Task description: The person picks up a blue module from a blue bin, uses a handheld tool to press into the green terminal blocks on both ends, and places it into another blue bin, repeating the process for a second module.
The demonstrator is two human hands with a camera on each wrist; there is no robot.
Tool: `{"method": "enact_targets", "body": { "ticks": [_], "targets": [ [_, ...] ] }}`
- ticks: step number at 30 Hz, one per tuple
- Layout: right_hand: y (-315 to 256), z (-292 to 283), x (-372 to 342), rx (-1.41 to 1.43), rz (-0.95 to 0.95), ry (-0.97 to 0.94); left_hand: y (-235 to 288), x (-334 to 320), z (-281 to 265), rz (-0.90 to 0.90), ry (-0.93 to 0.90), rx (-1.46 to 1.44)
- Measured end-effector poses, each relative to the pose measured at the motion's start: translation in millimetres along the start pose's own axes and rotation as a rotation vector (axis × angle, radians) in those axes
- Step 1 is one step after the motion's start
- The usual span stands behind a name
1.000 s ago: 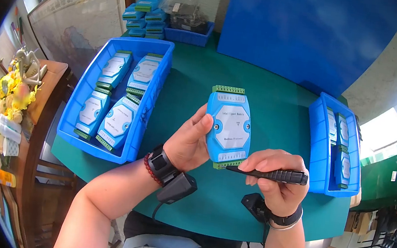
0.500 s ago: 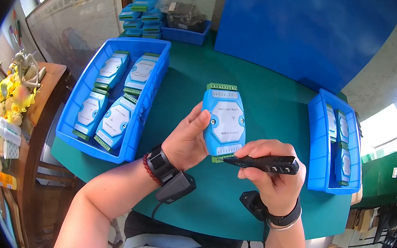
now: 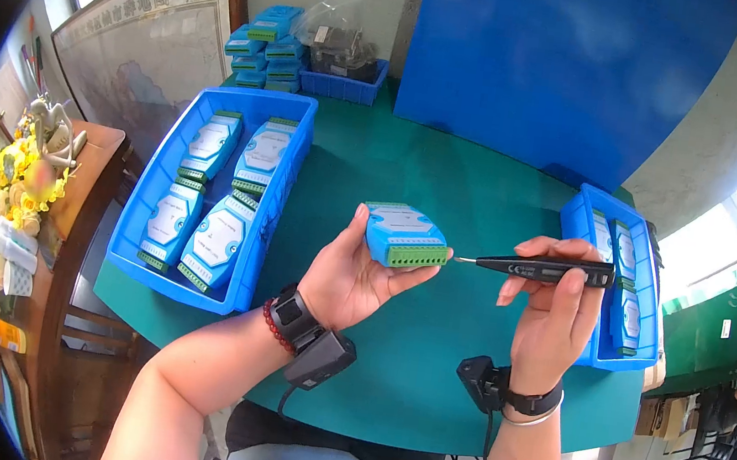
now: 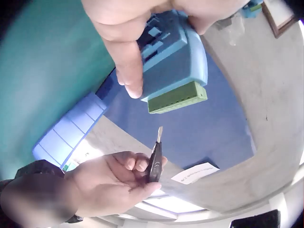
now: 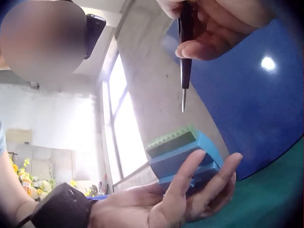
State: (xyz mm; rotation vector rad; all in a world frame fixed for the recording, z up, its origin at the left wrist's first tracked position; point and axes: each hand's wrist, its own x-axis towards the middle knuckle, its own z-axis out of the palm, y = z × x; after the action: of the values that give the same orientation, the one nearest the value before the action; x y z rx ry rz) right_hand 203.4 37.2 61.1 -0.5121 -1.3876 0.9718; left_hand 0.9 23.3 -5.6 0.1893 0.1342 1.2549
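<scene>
Above the tabletop [image 3: 415, 374], fingers of the left hand [image 3: 345, 284] hold the blue module [image 3: 399, 222]; those of the right hand [image 3: 549, 335] grip the black screwdriver [image 3: 511, 264], tip clear of the green terminal block [image 3: 418, 256]. Advisable: module braced, tip squared before pressure.

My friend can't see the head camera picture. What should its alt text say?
A person's left hand holds a blue module while the right hand points a black screwdriver toward its green connector. Below, a green table holds a left bin and a right bin, both blue, with similar modules inside.
</scene>
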Motion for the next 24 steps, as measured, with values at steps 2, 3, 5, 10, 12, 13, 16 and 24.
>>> {"method": "enact_targets", "body": {
  "ticks": [2, 3, 5, 10, 12, 13, 16, 24],
  "targets": [
    [0, 2, -3, -0.009, -0.035, -0.028, 0, -1, 2, -0.009, -0.009, -0.049],
    [-1, 3, -4, 0.016, -0.042, -0.060, 0, 0, 1, -0.007, 0.002, -0.069],
    [0, 4, -6, -0.011, -0.050, -0.088, 1, 0, -1, -0.003, 0.004, -0.101],
    [1, 6, -9, -0.063, -0.117, -0.119, 1, 0, -3, -0.006, -0.019, -0.122],
    [2, 6, -10, -0.071, -0.133, -0.130, 1, 0, -2, -0.006, -0.015, -0.105],
    [3, 6, -10, -0.074, -0.140, -0.136, 1, 0, -2, -0.006, -0.012, -0.096],
    [6, 6, -11, -0.092, -0.152, -0.151, 1, 0, -2, -0.001, -0.010, -0.084],
    [5, 7, -13, -0.101, -0.170, -0.165, 0, 0, 0, 0.017, -0.016, -0.053]
  ]
}}
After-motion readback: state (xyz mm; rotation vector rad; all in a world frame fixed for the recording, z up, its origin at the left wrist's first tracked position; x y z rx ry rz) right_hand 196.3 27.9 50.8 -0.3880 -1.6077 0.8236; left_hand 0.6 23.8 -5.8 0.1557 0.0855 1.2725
